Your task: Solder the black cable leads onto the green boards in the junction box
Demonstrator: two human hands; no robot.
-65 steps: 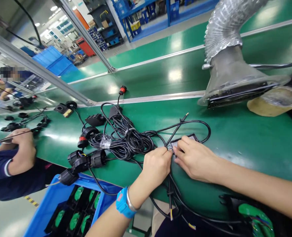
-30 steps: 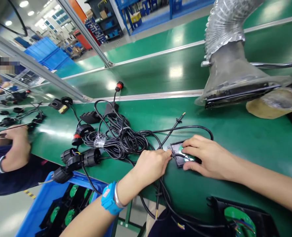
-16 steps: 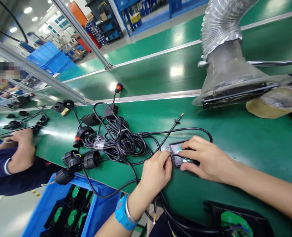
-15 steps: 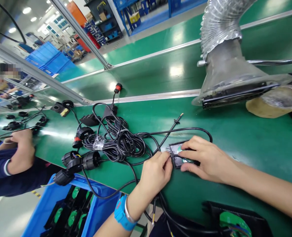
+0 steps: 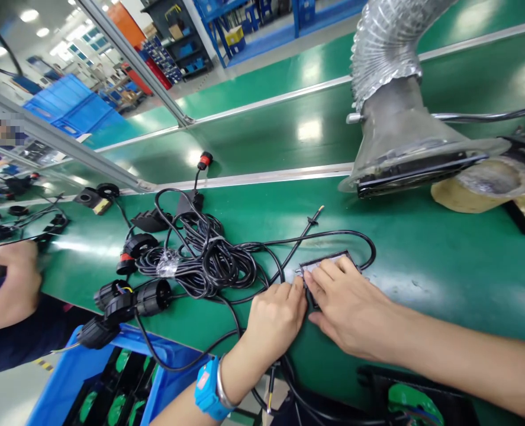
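Observation:
A small, shallow black housing (image 5: 325,258) lies on the green bench under my hands; only its far rim and a strip of its pale interior show. My left hand (image 5: 274,316), with a blue watch and a silver bangle at the wrist, is closed at the housing's left end, thumb hidden. My right hand (image 5: 351,310) covers most of the housing, its bent fingers gripping across it and meeting my left fingertips. From the housing's far right corner a black cable (image 5: 371,242) loops back leftward. What lies inside the housing is hidden now.
Left of my hands lie a coiled black cable bundle (image 5: 213,254) and round black connectors (image 5: 120,303). A blue crate (image 5: 155,355) holds black parts with green boards. Another such part (image 5: 415,396) sits near me. A duct hood (image 5: 404,130) hangs at right. A co-worker's arm (image 5: 13,284) is at left.
My right hand has shifted left over the housing, covering the green board and interior that showed before. Its fingertips now meet my left hand. The whole view has drifted slightly.

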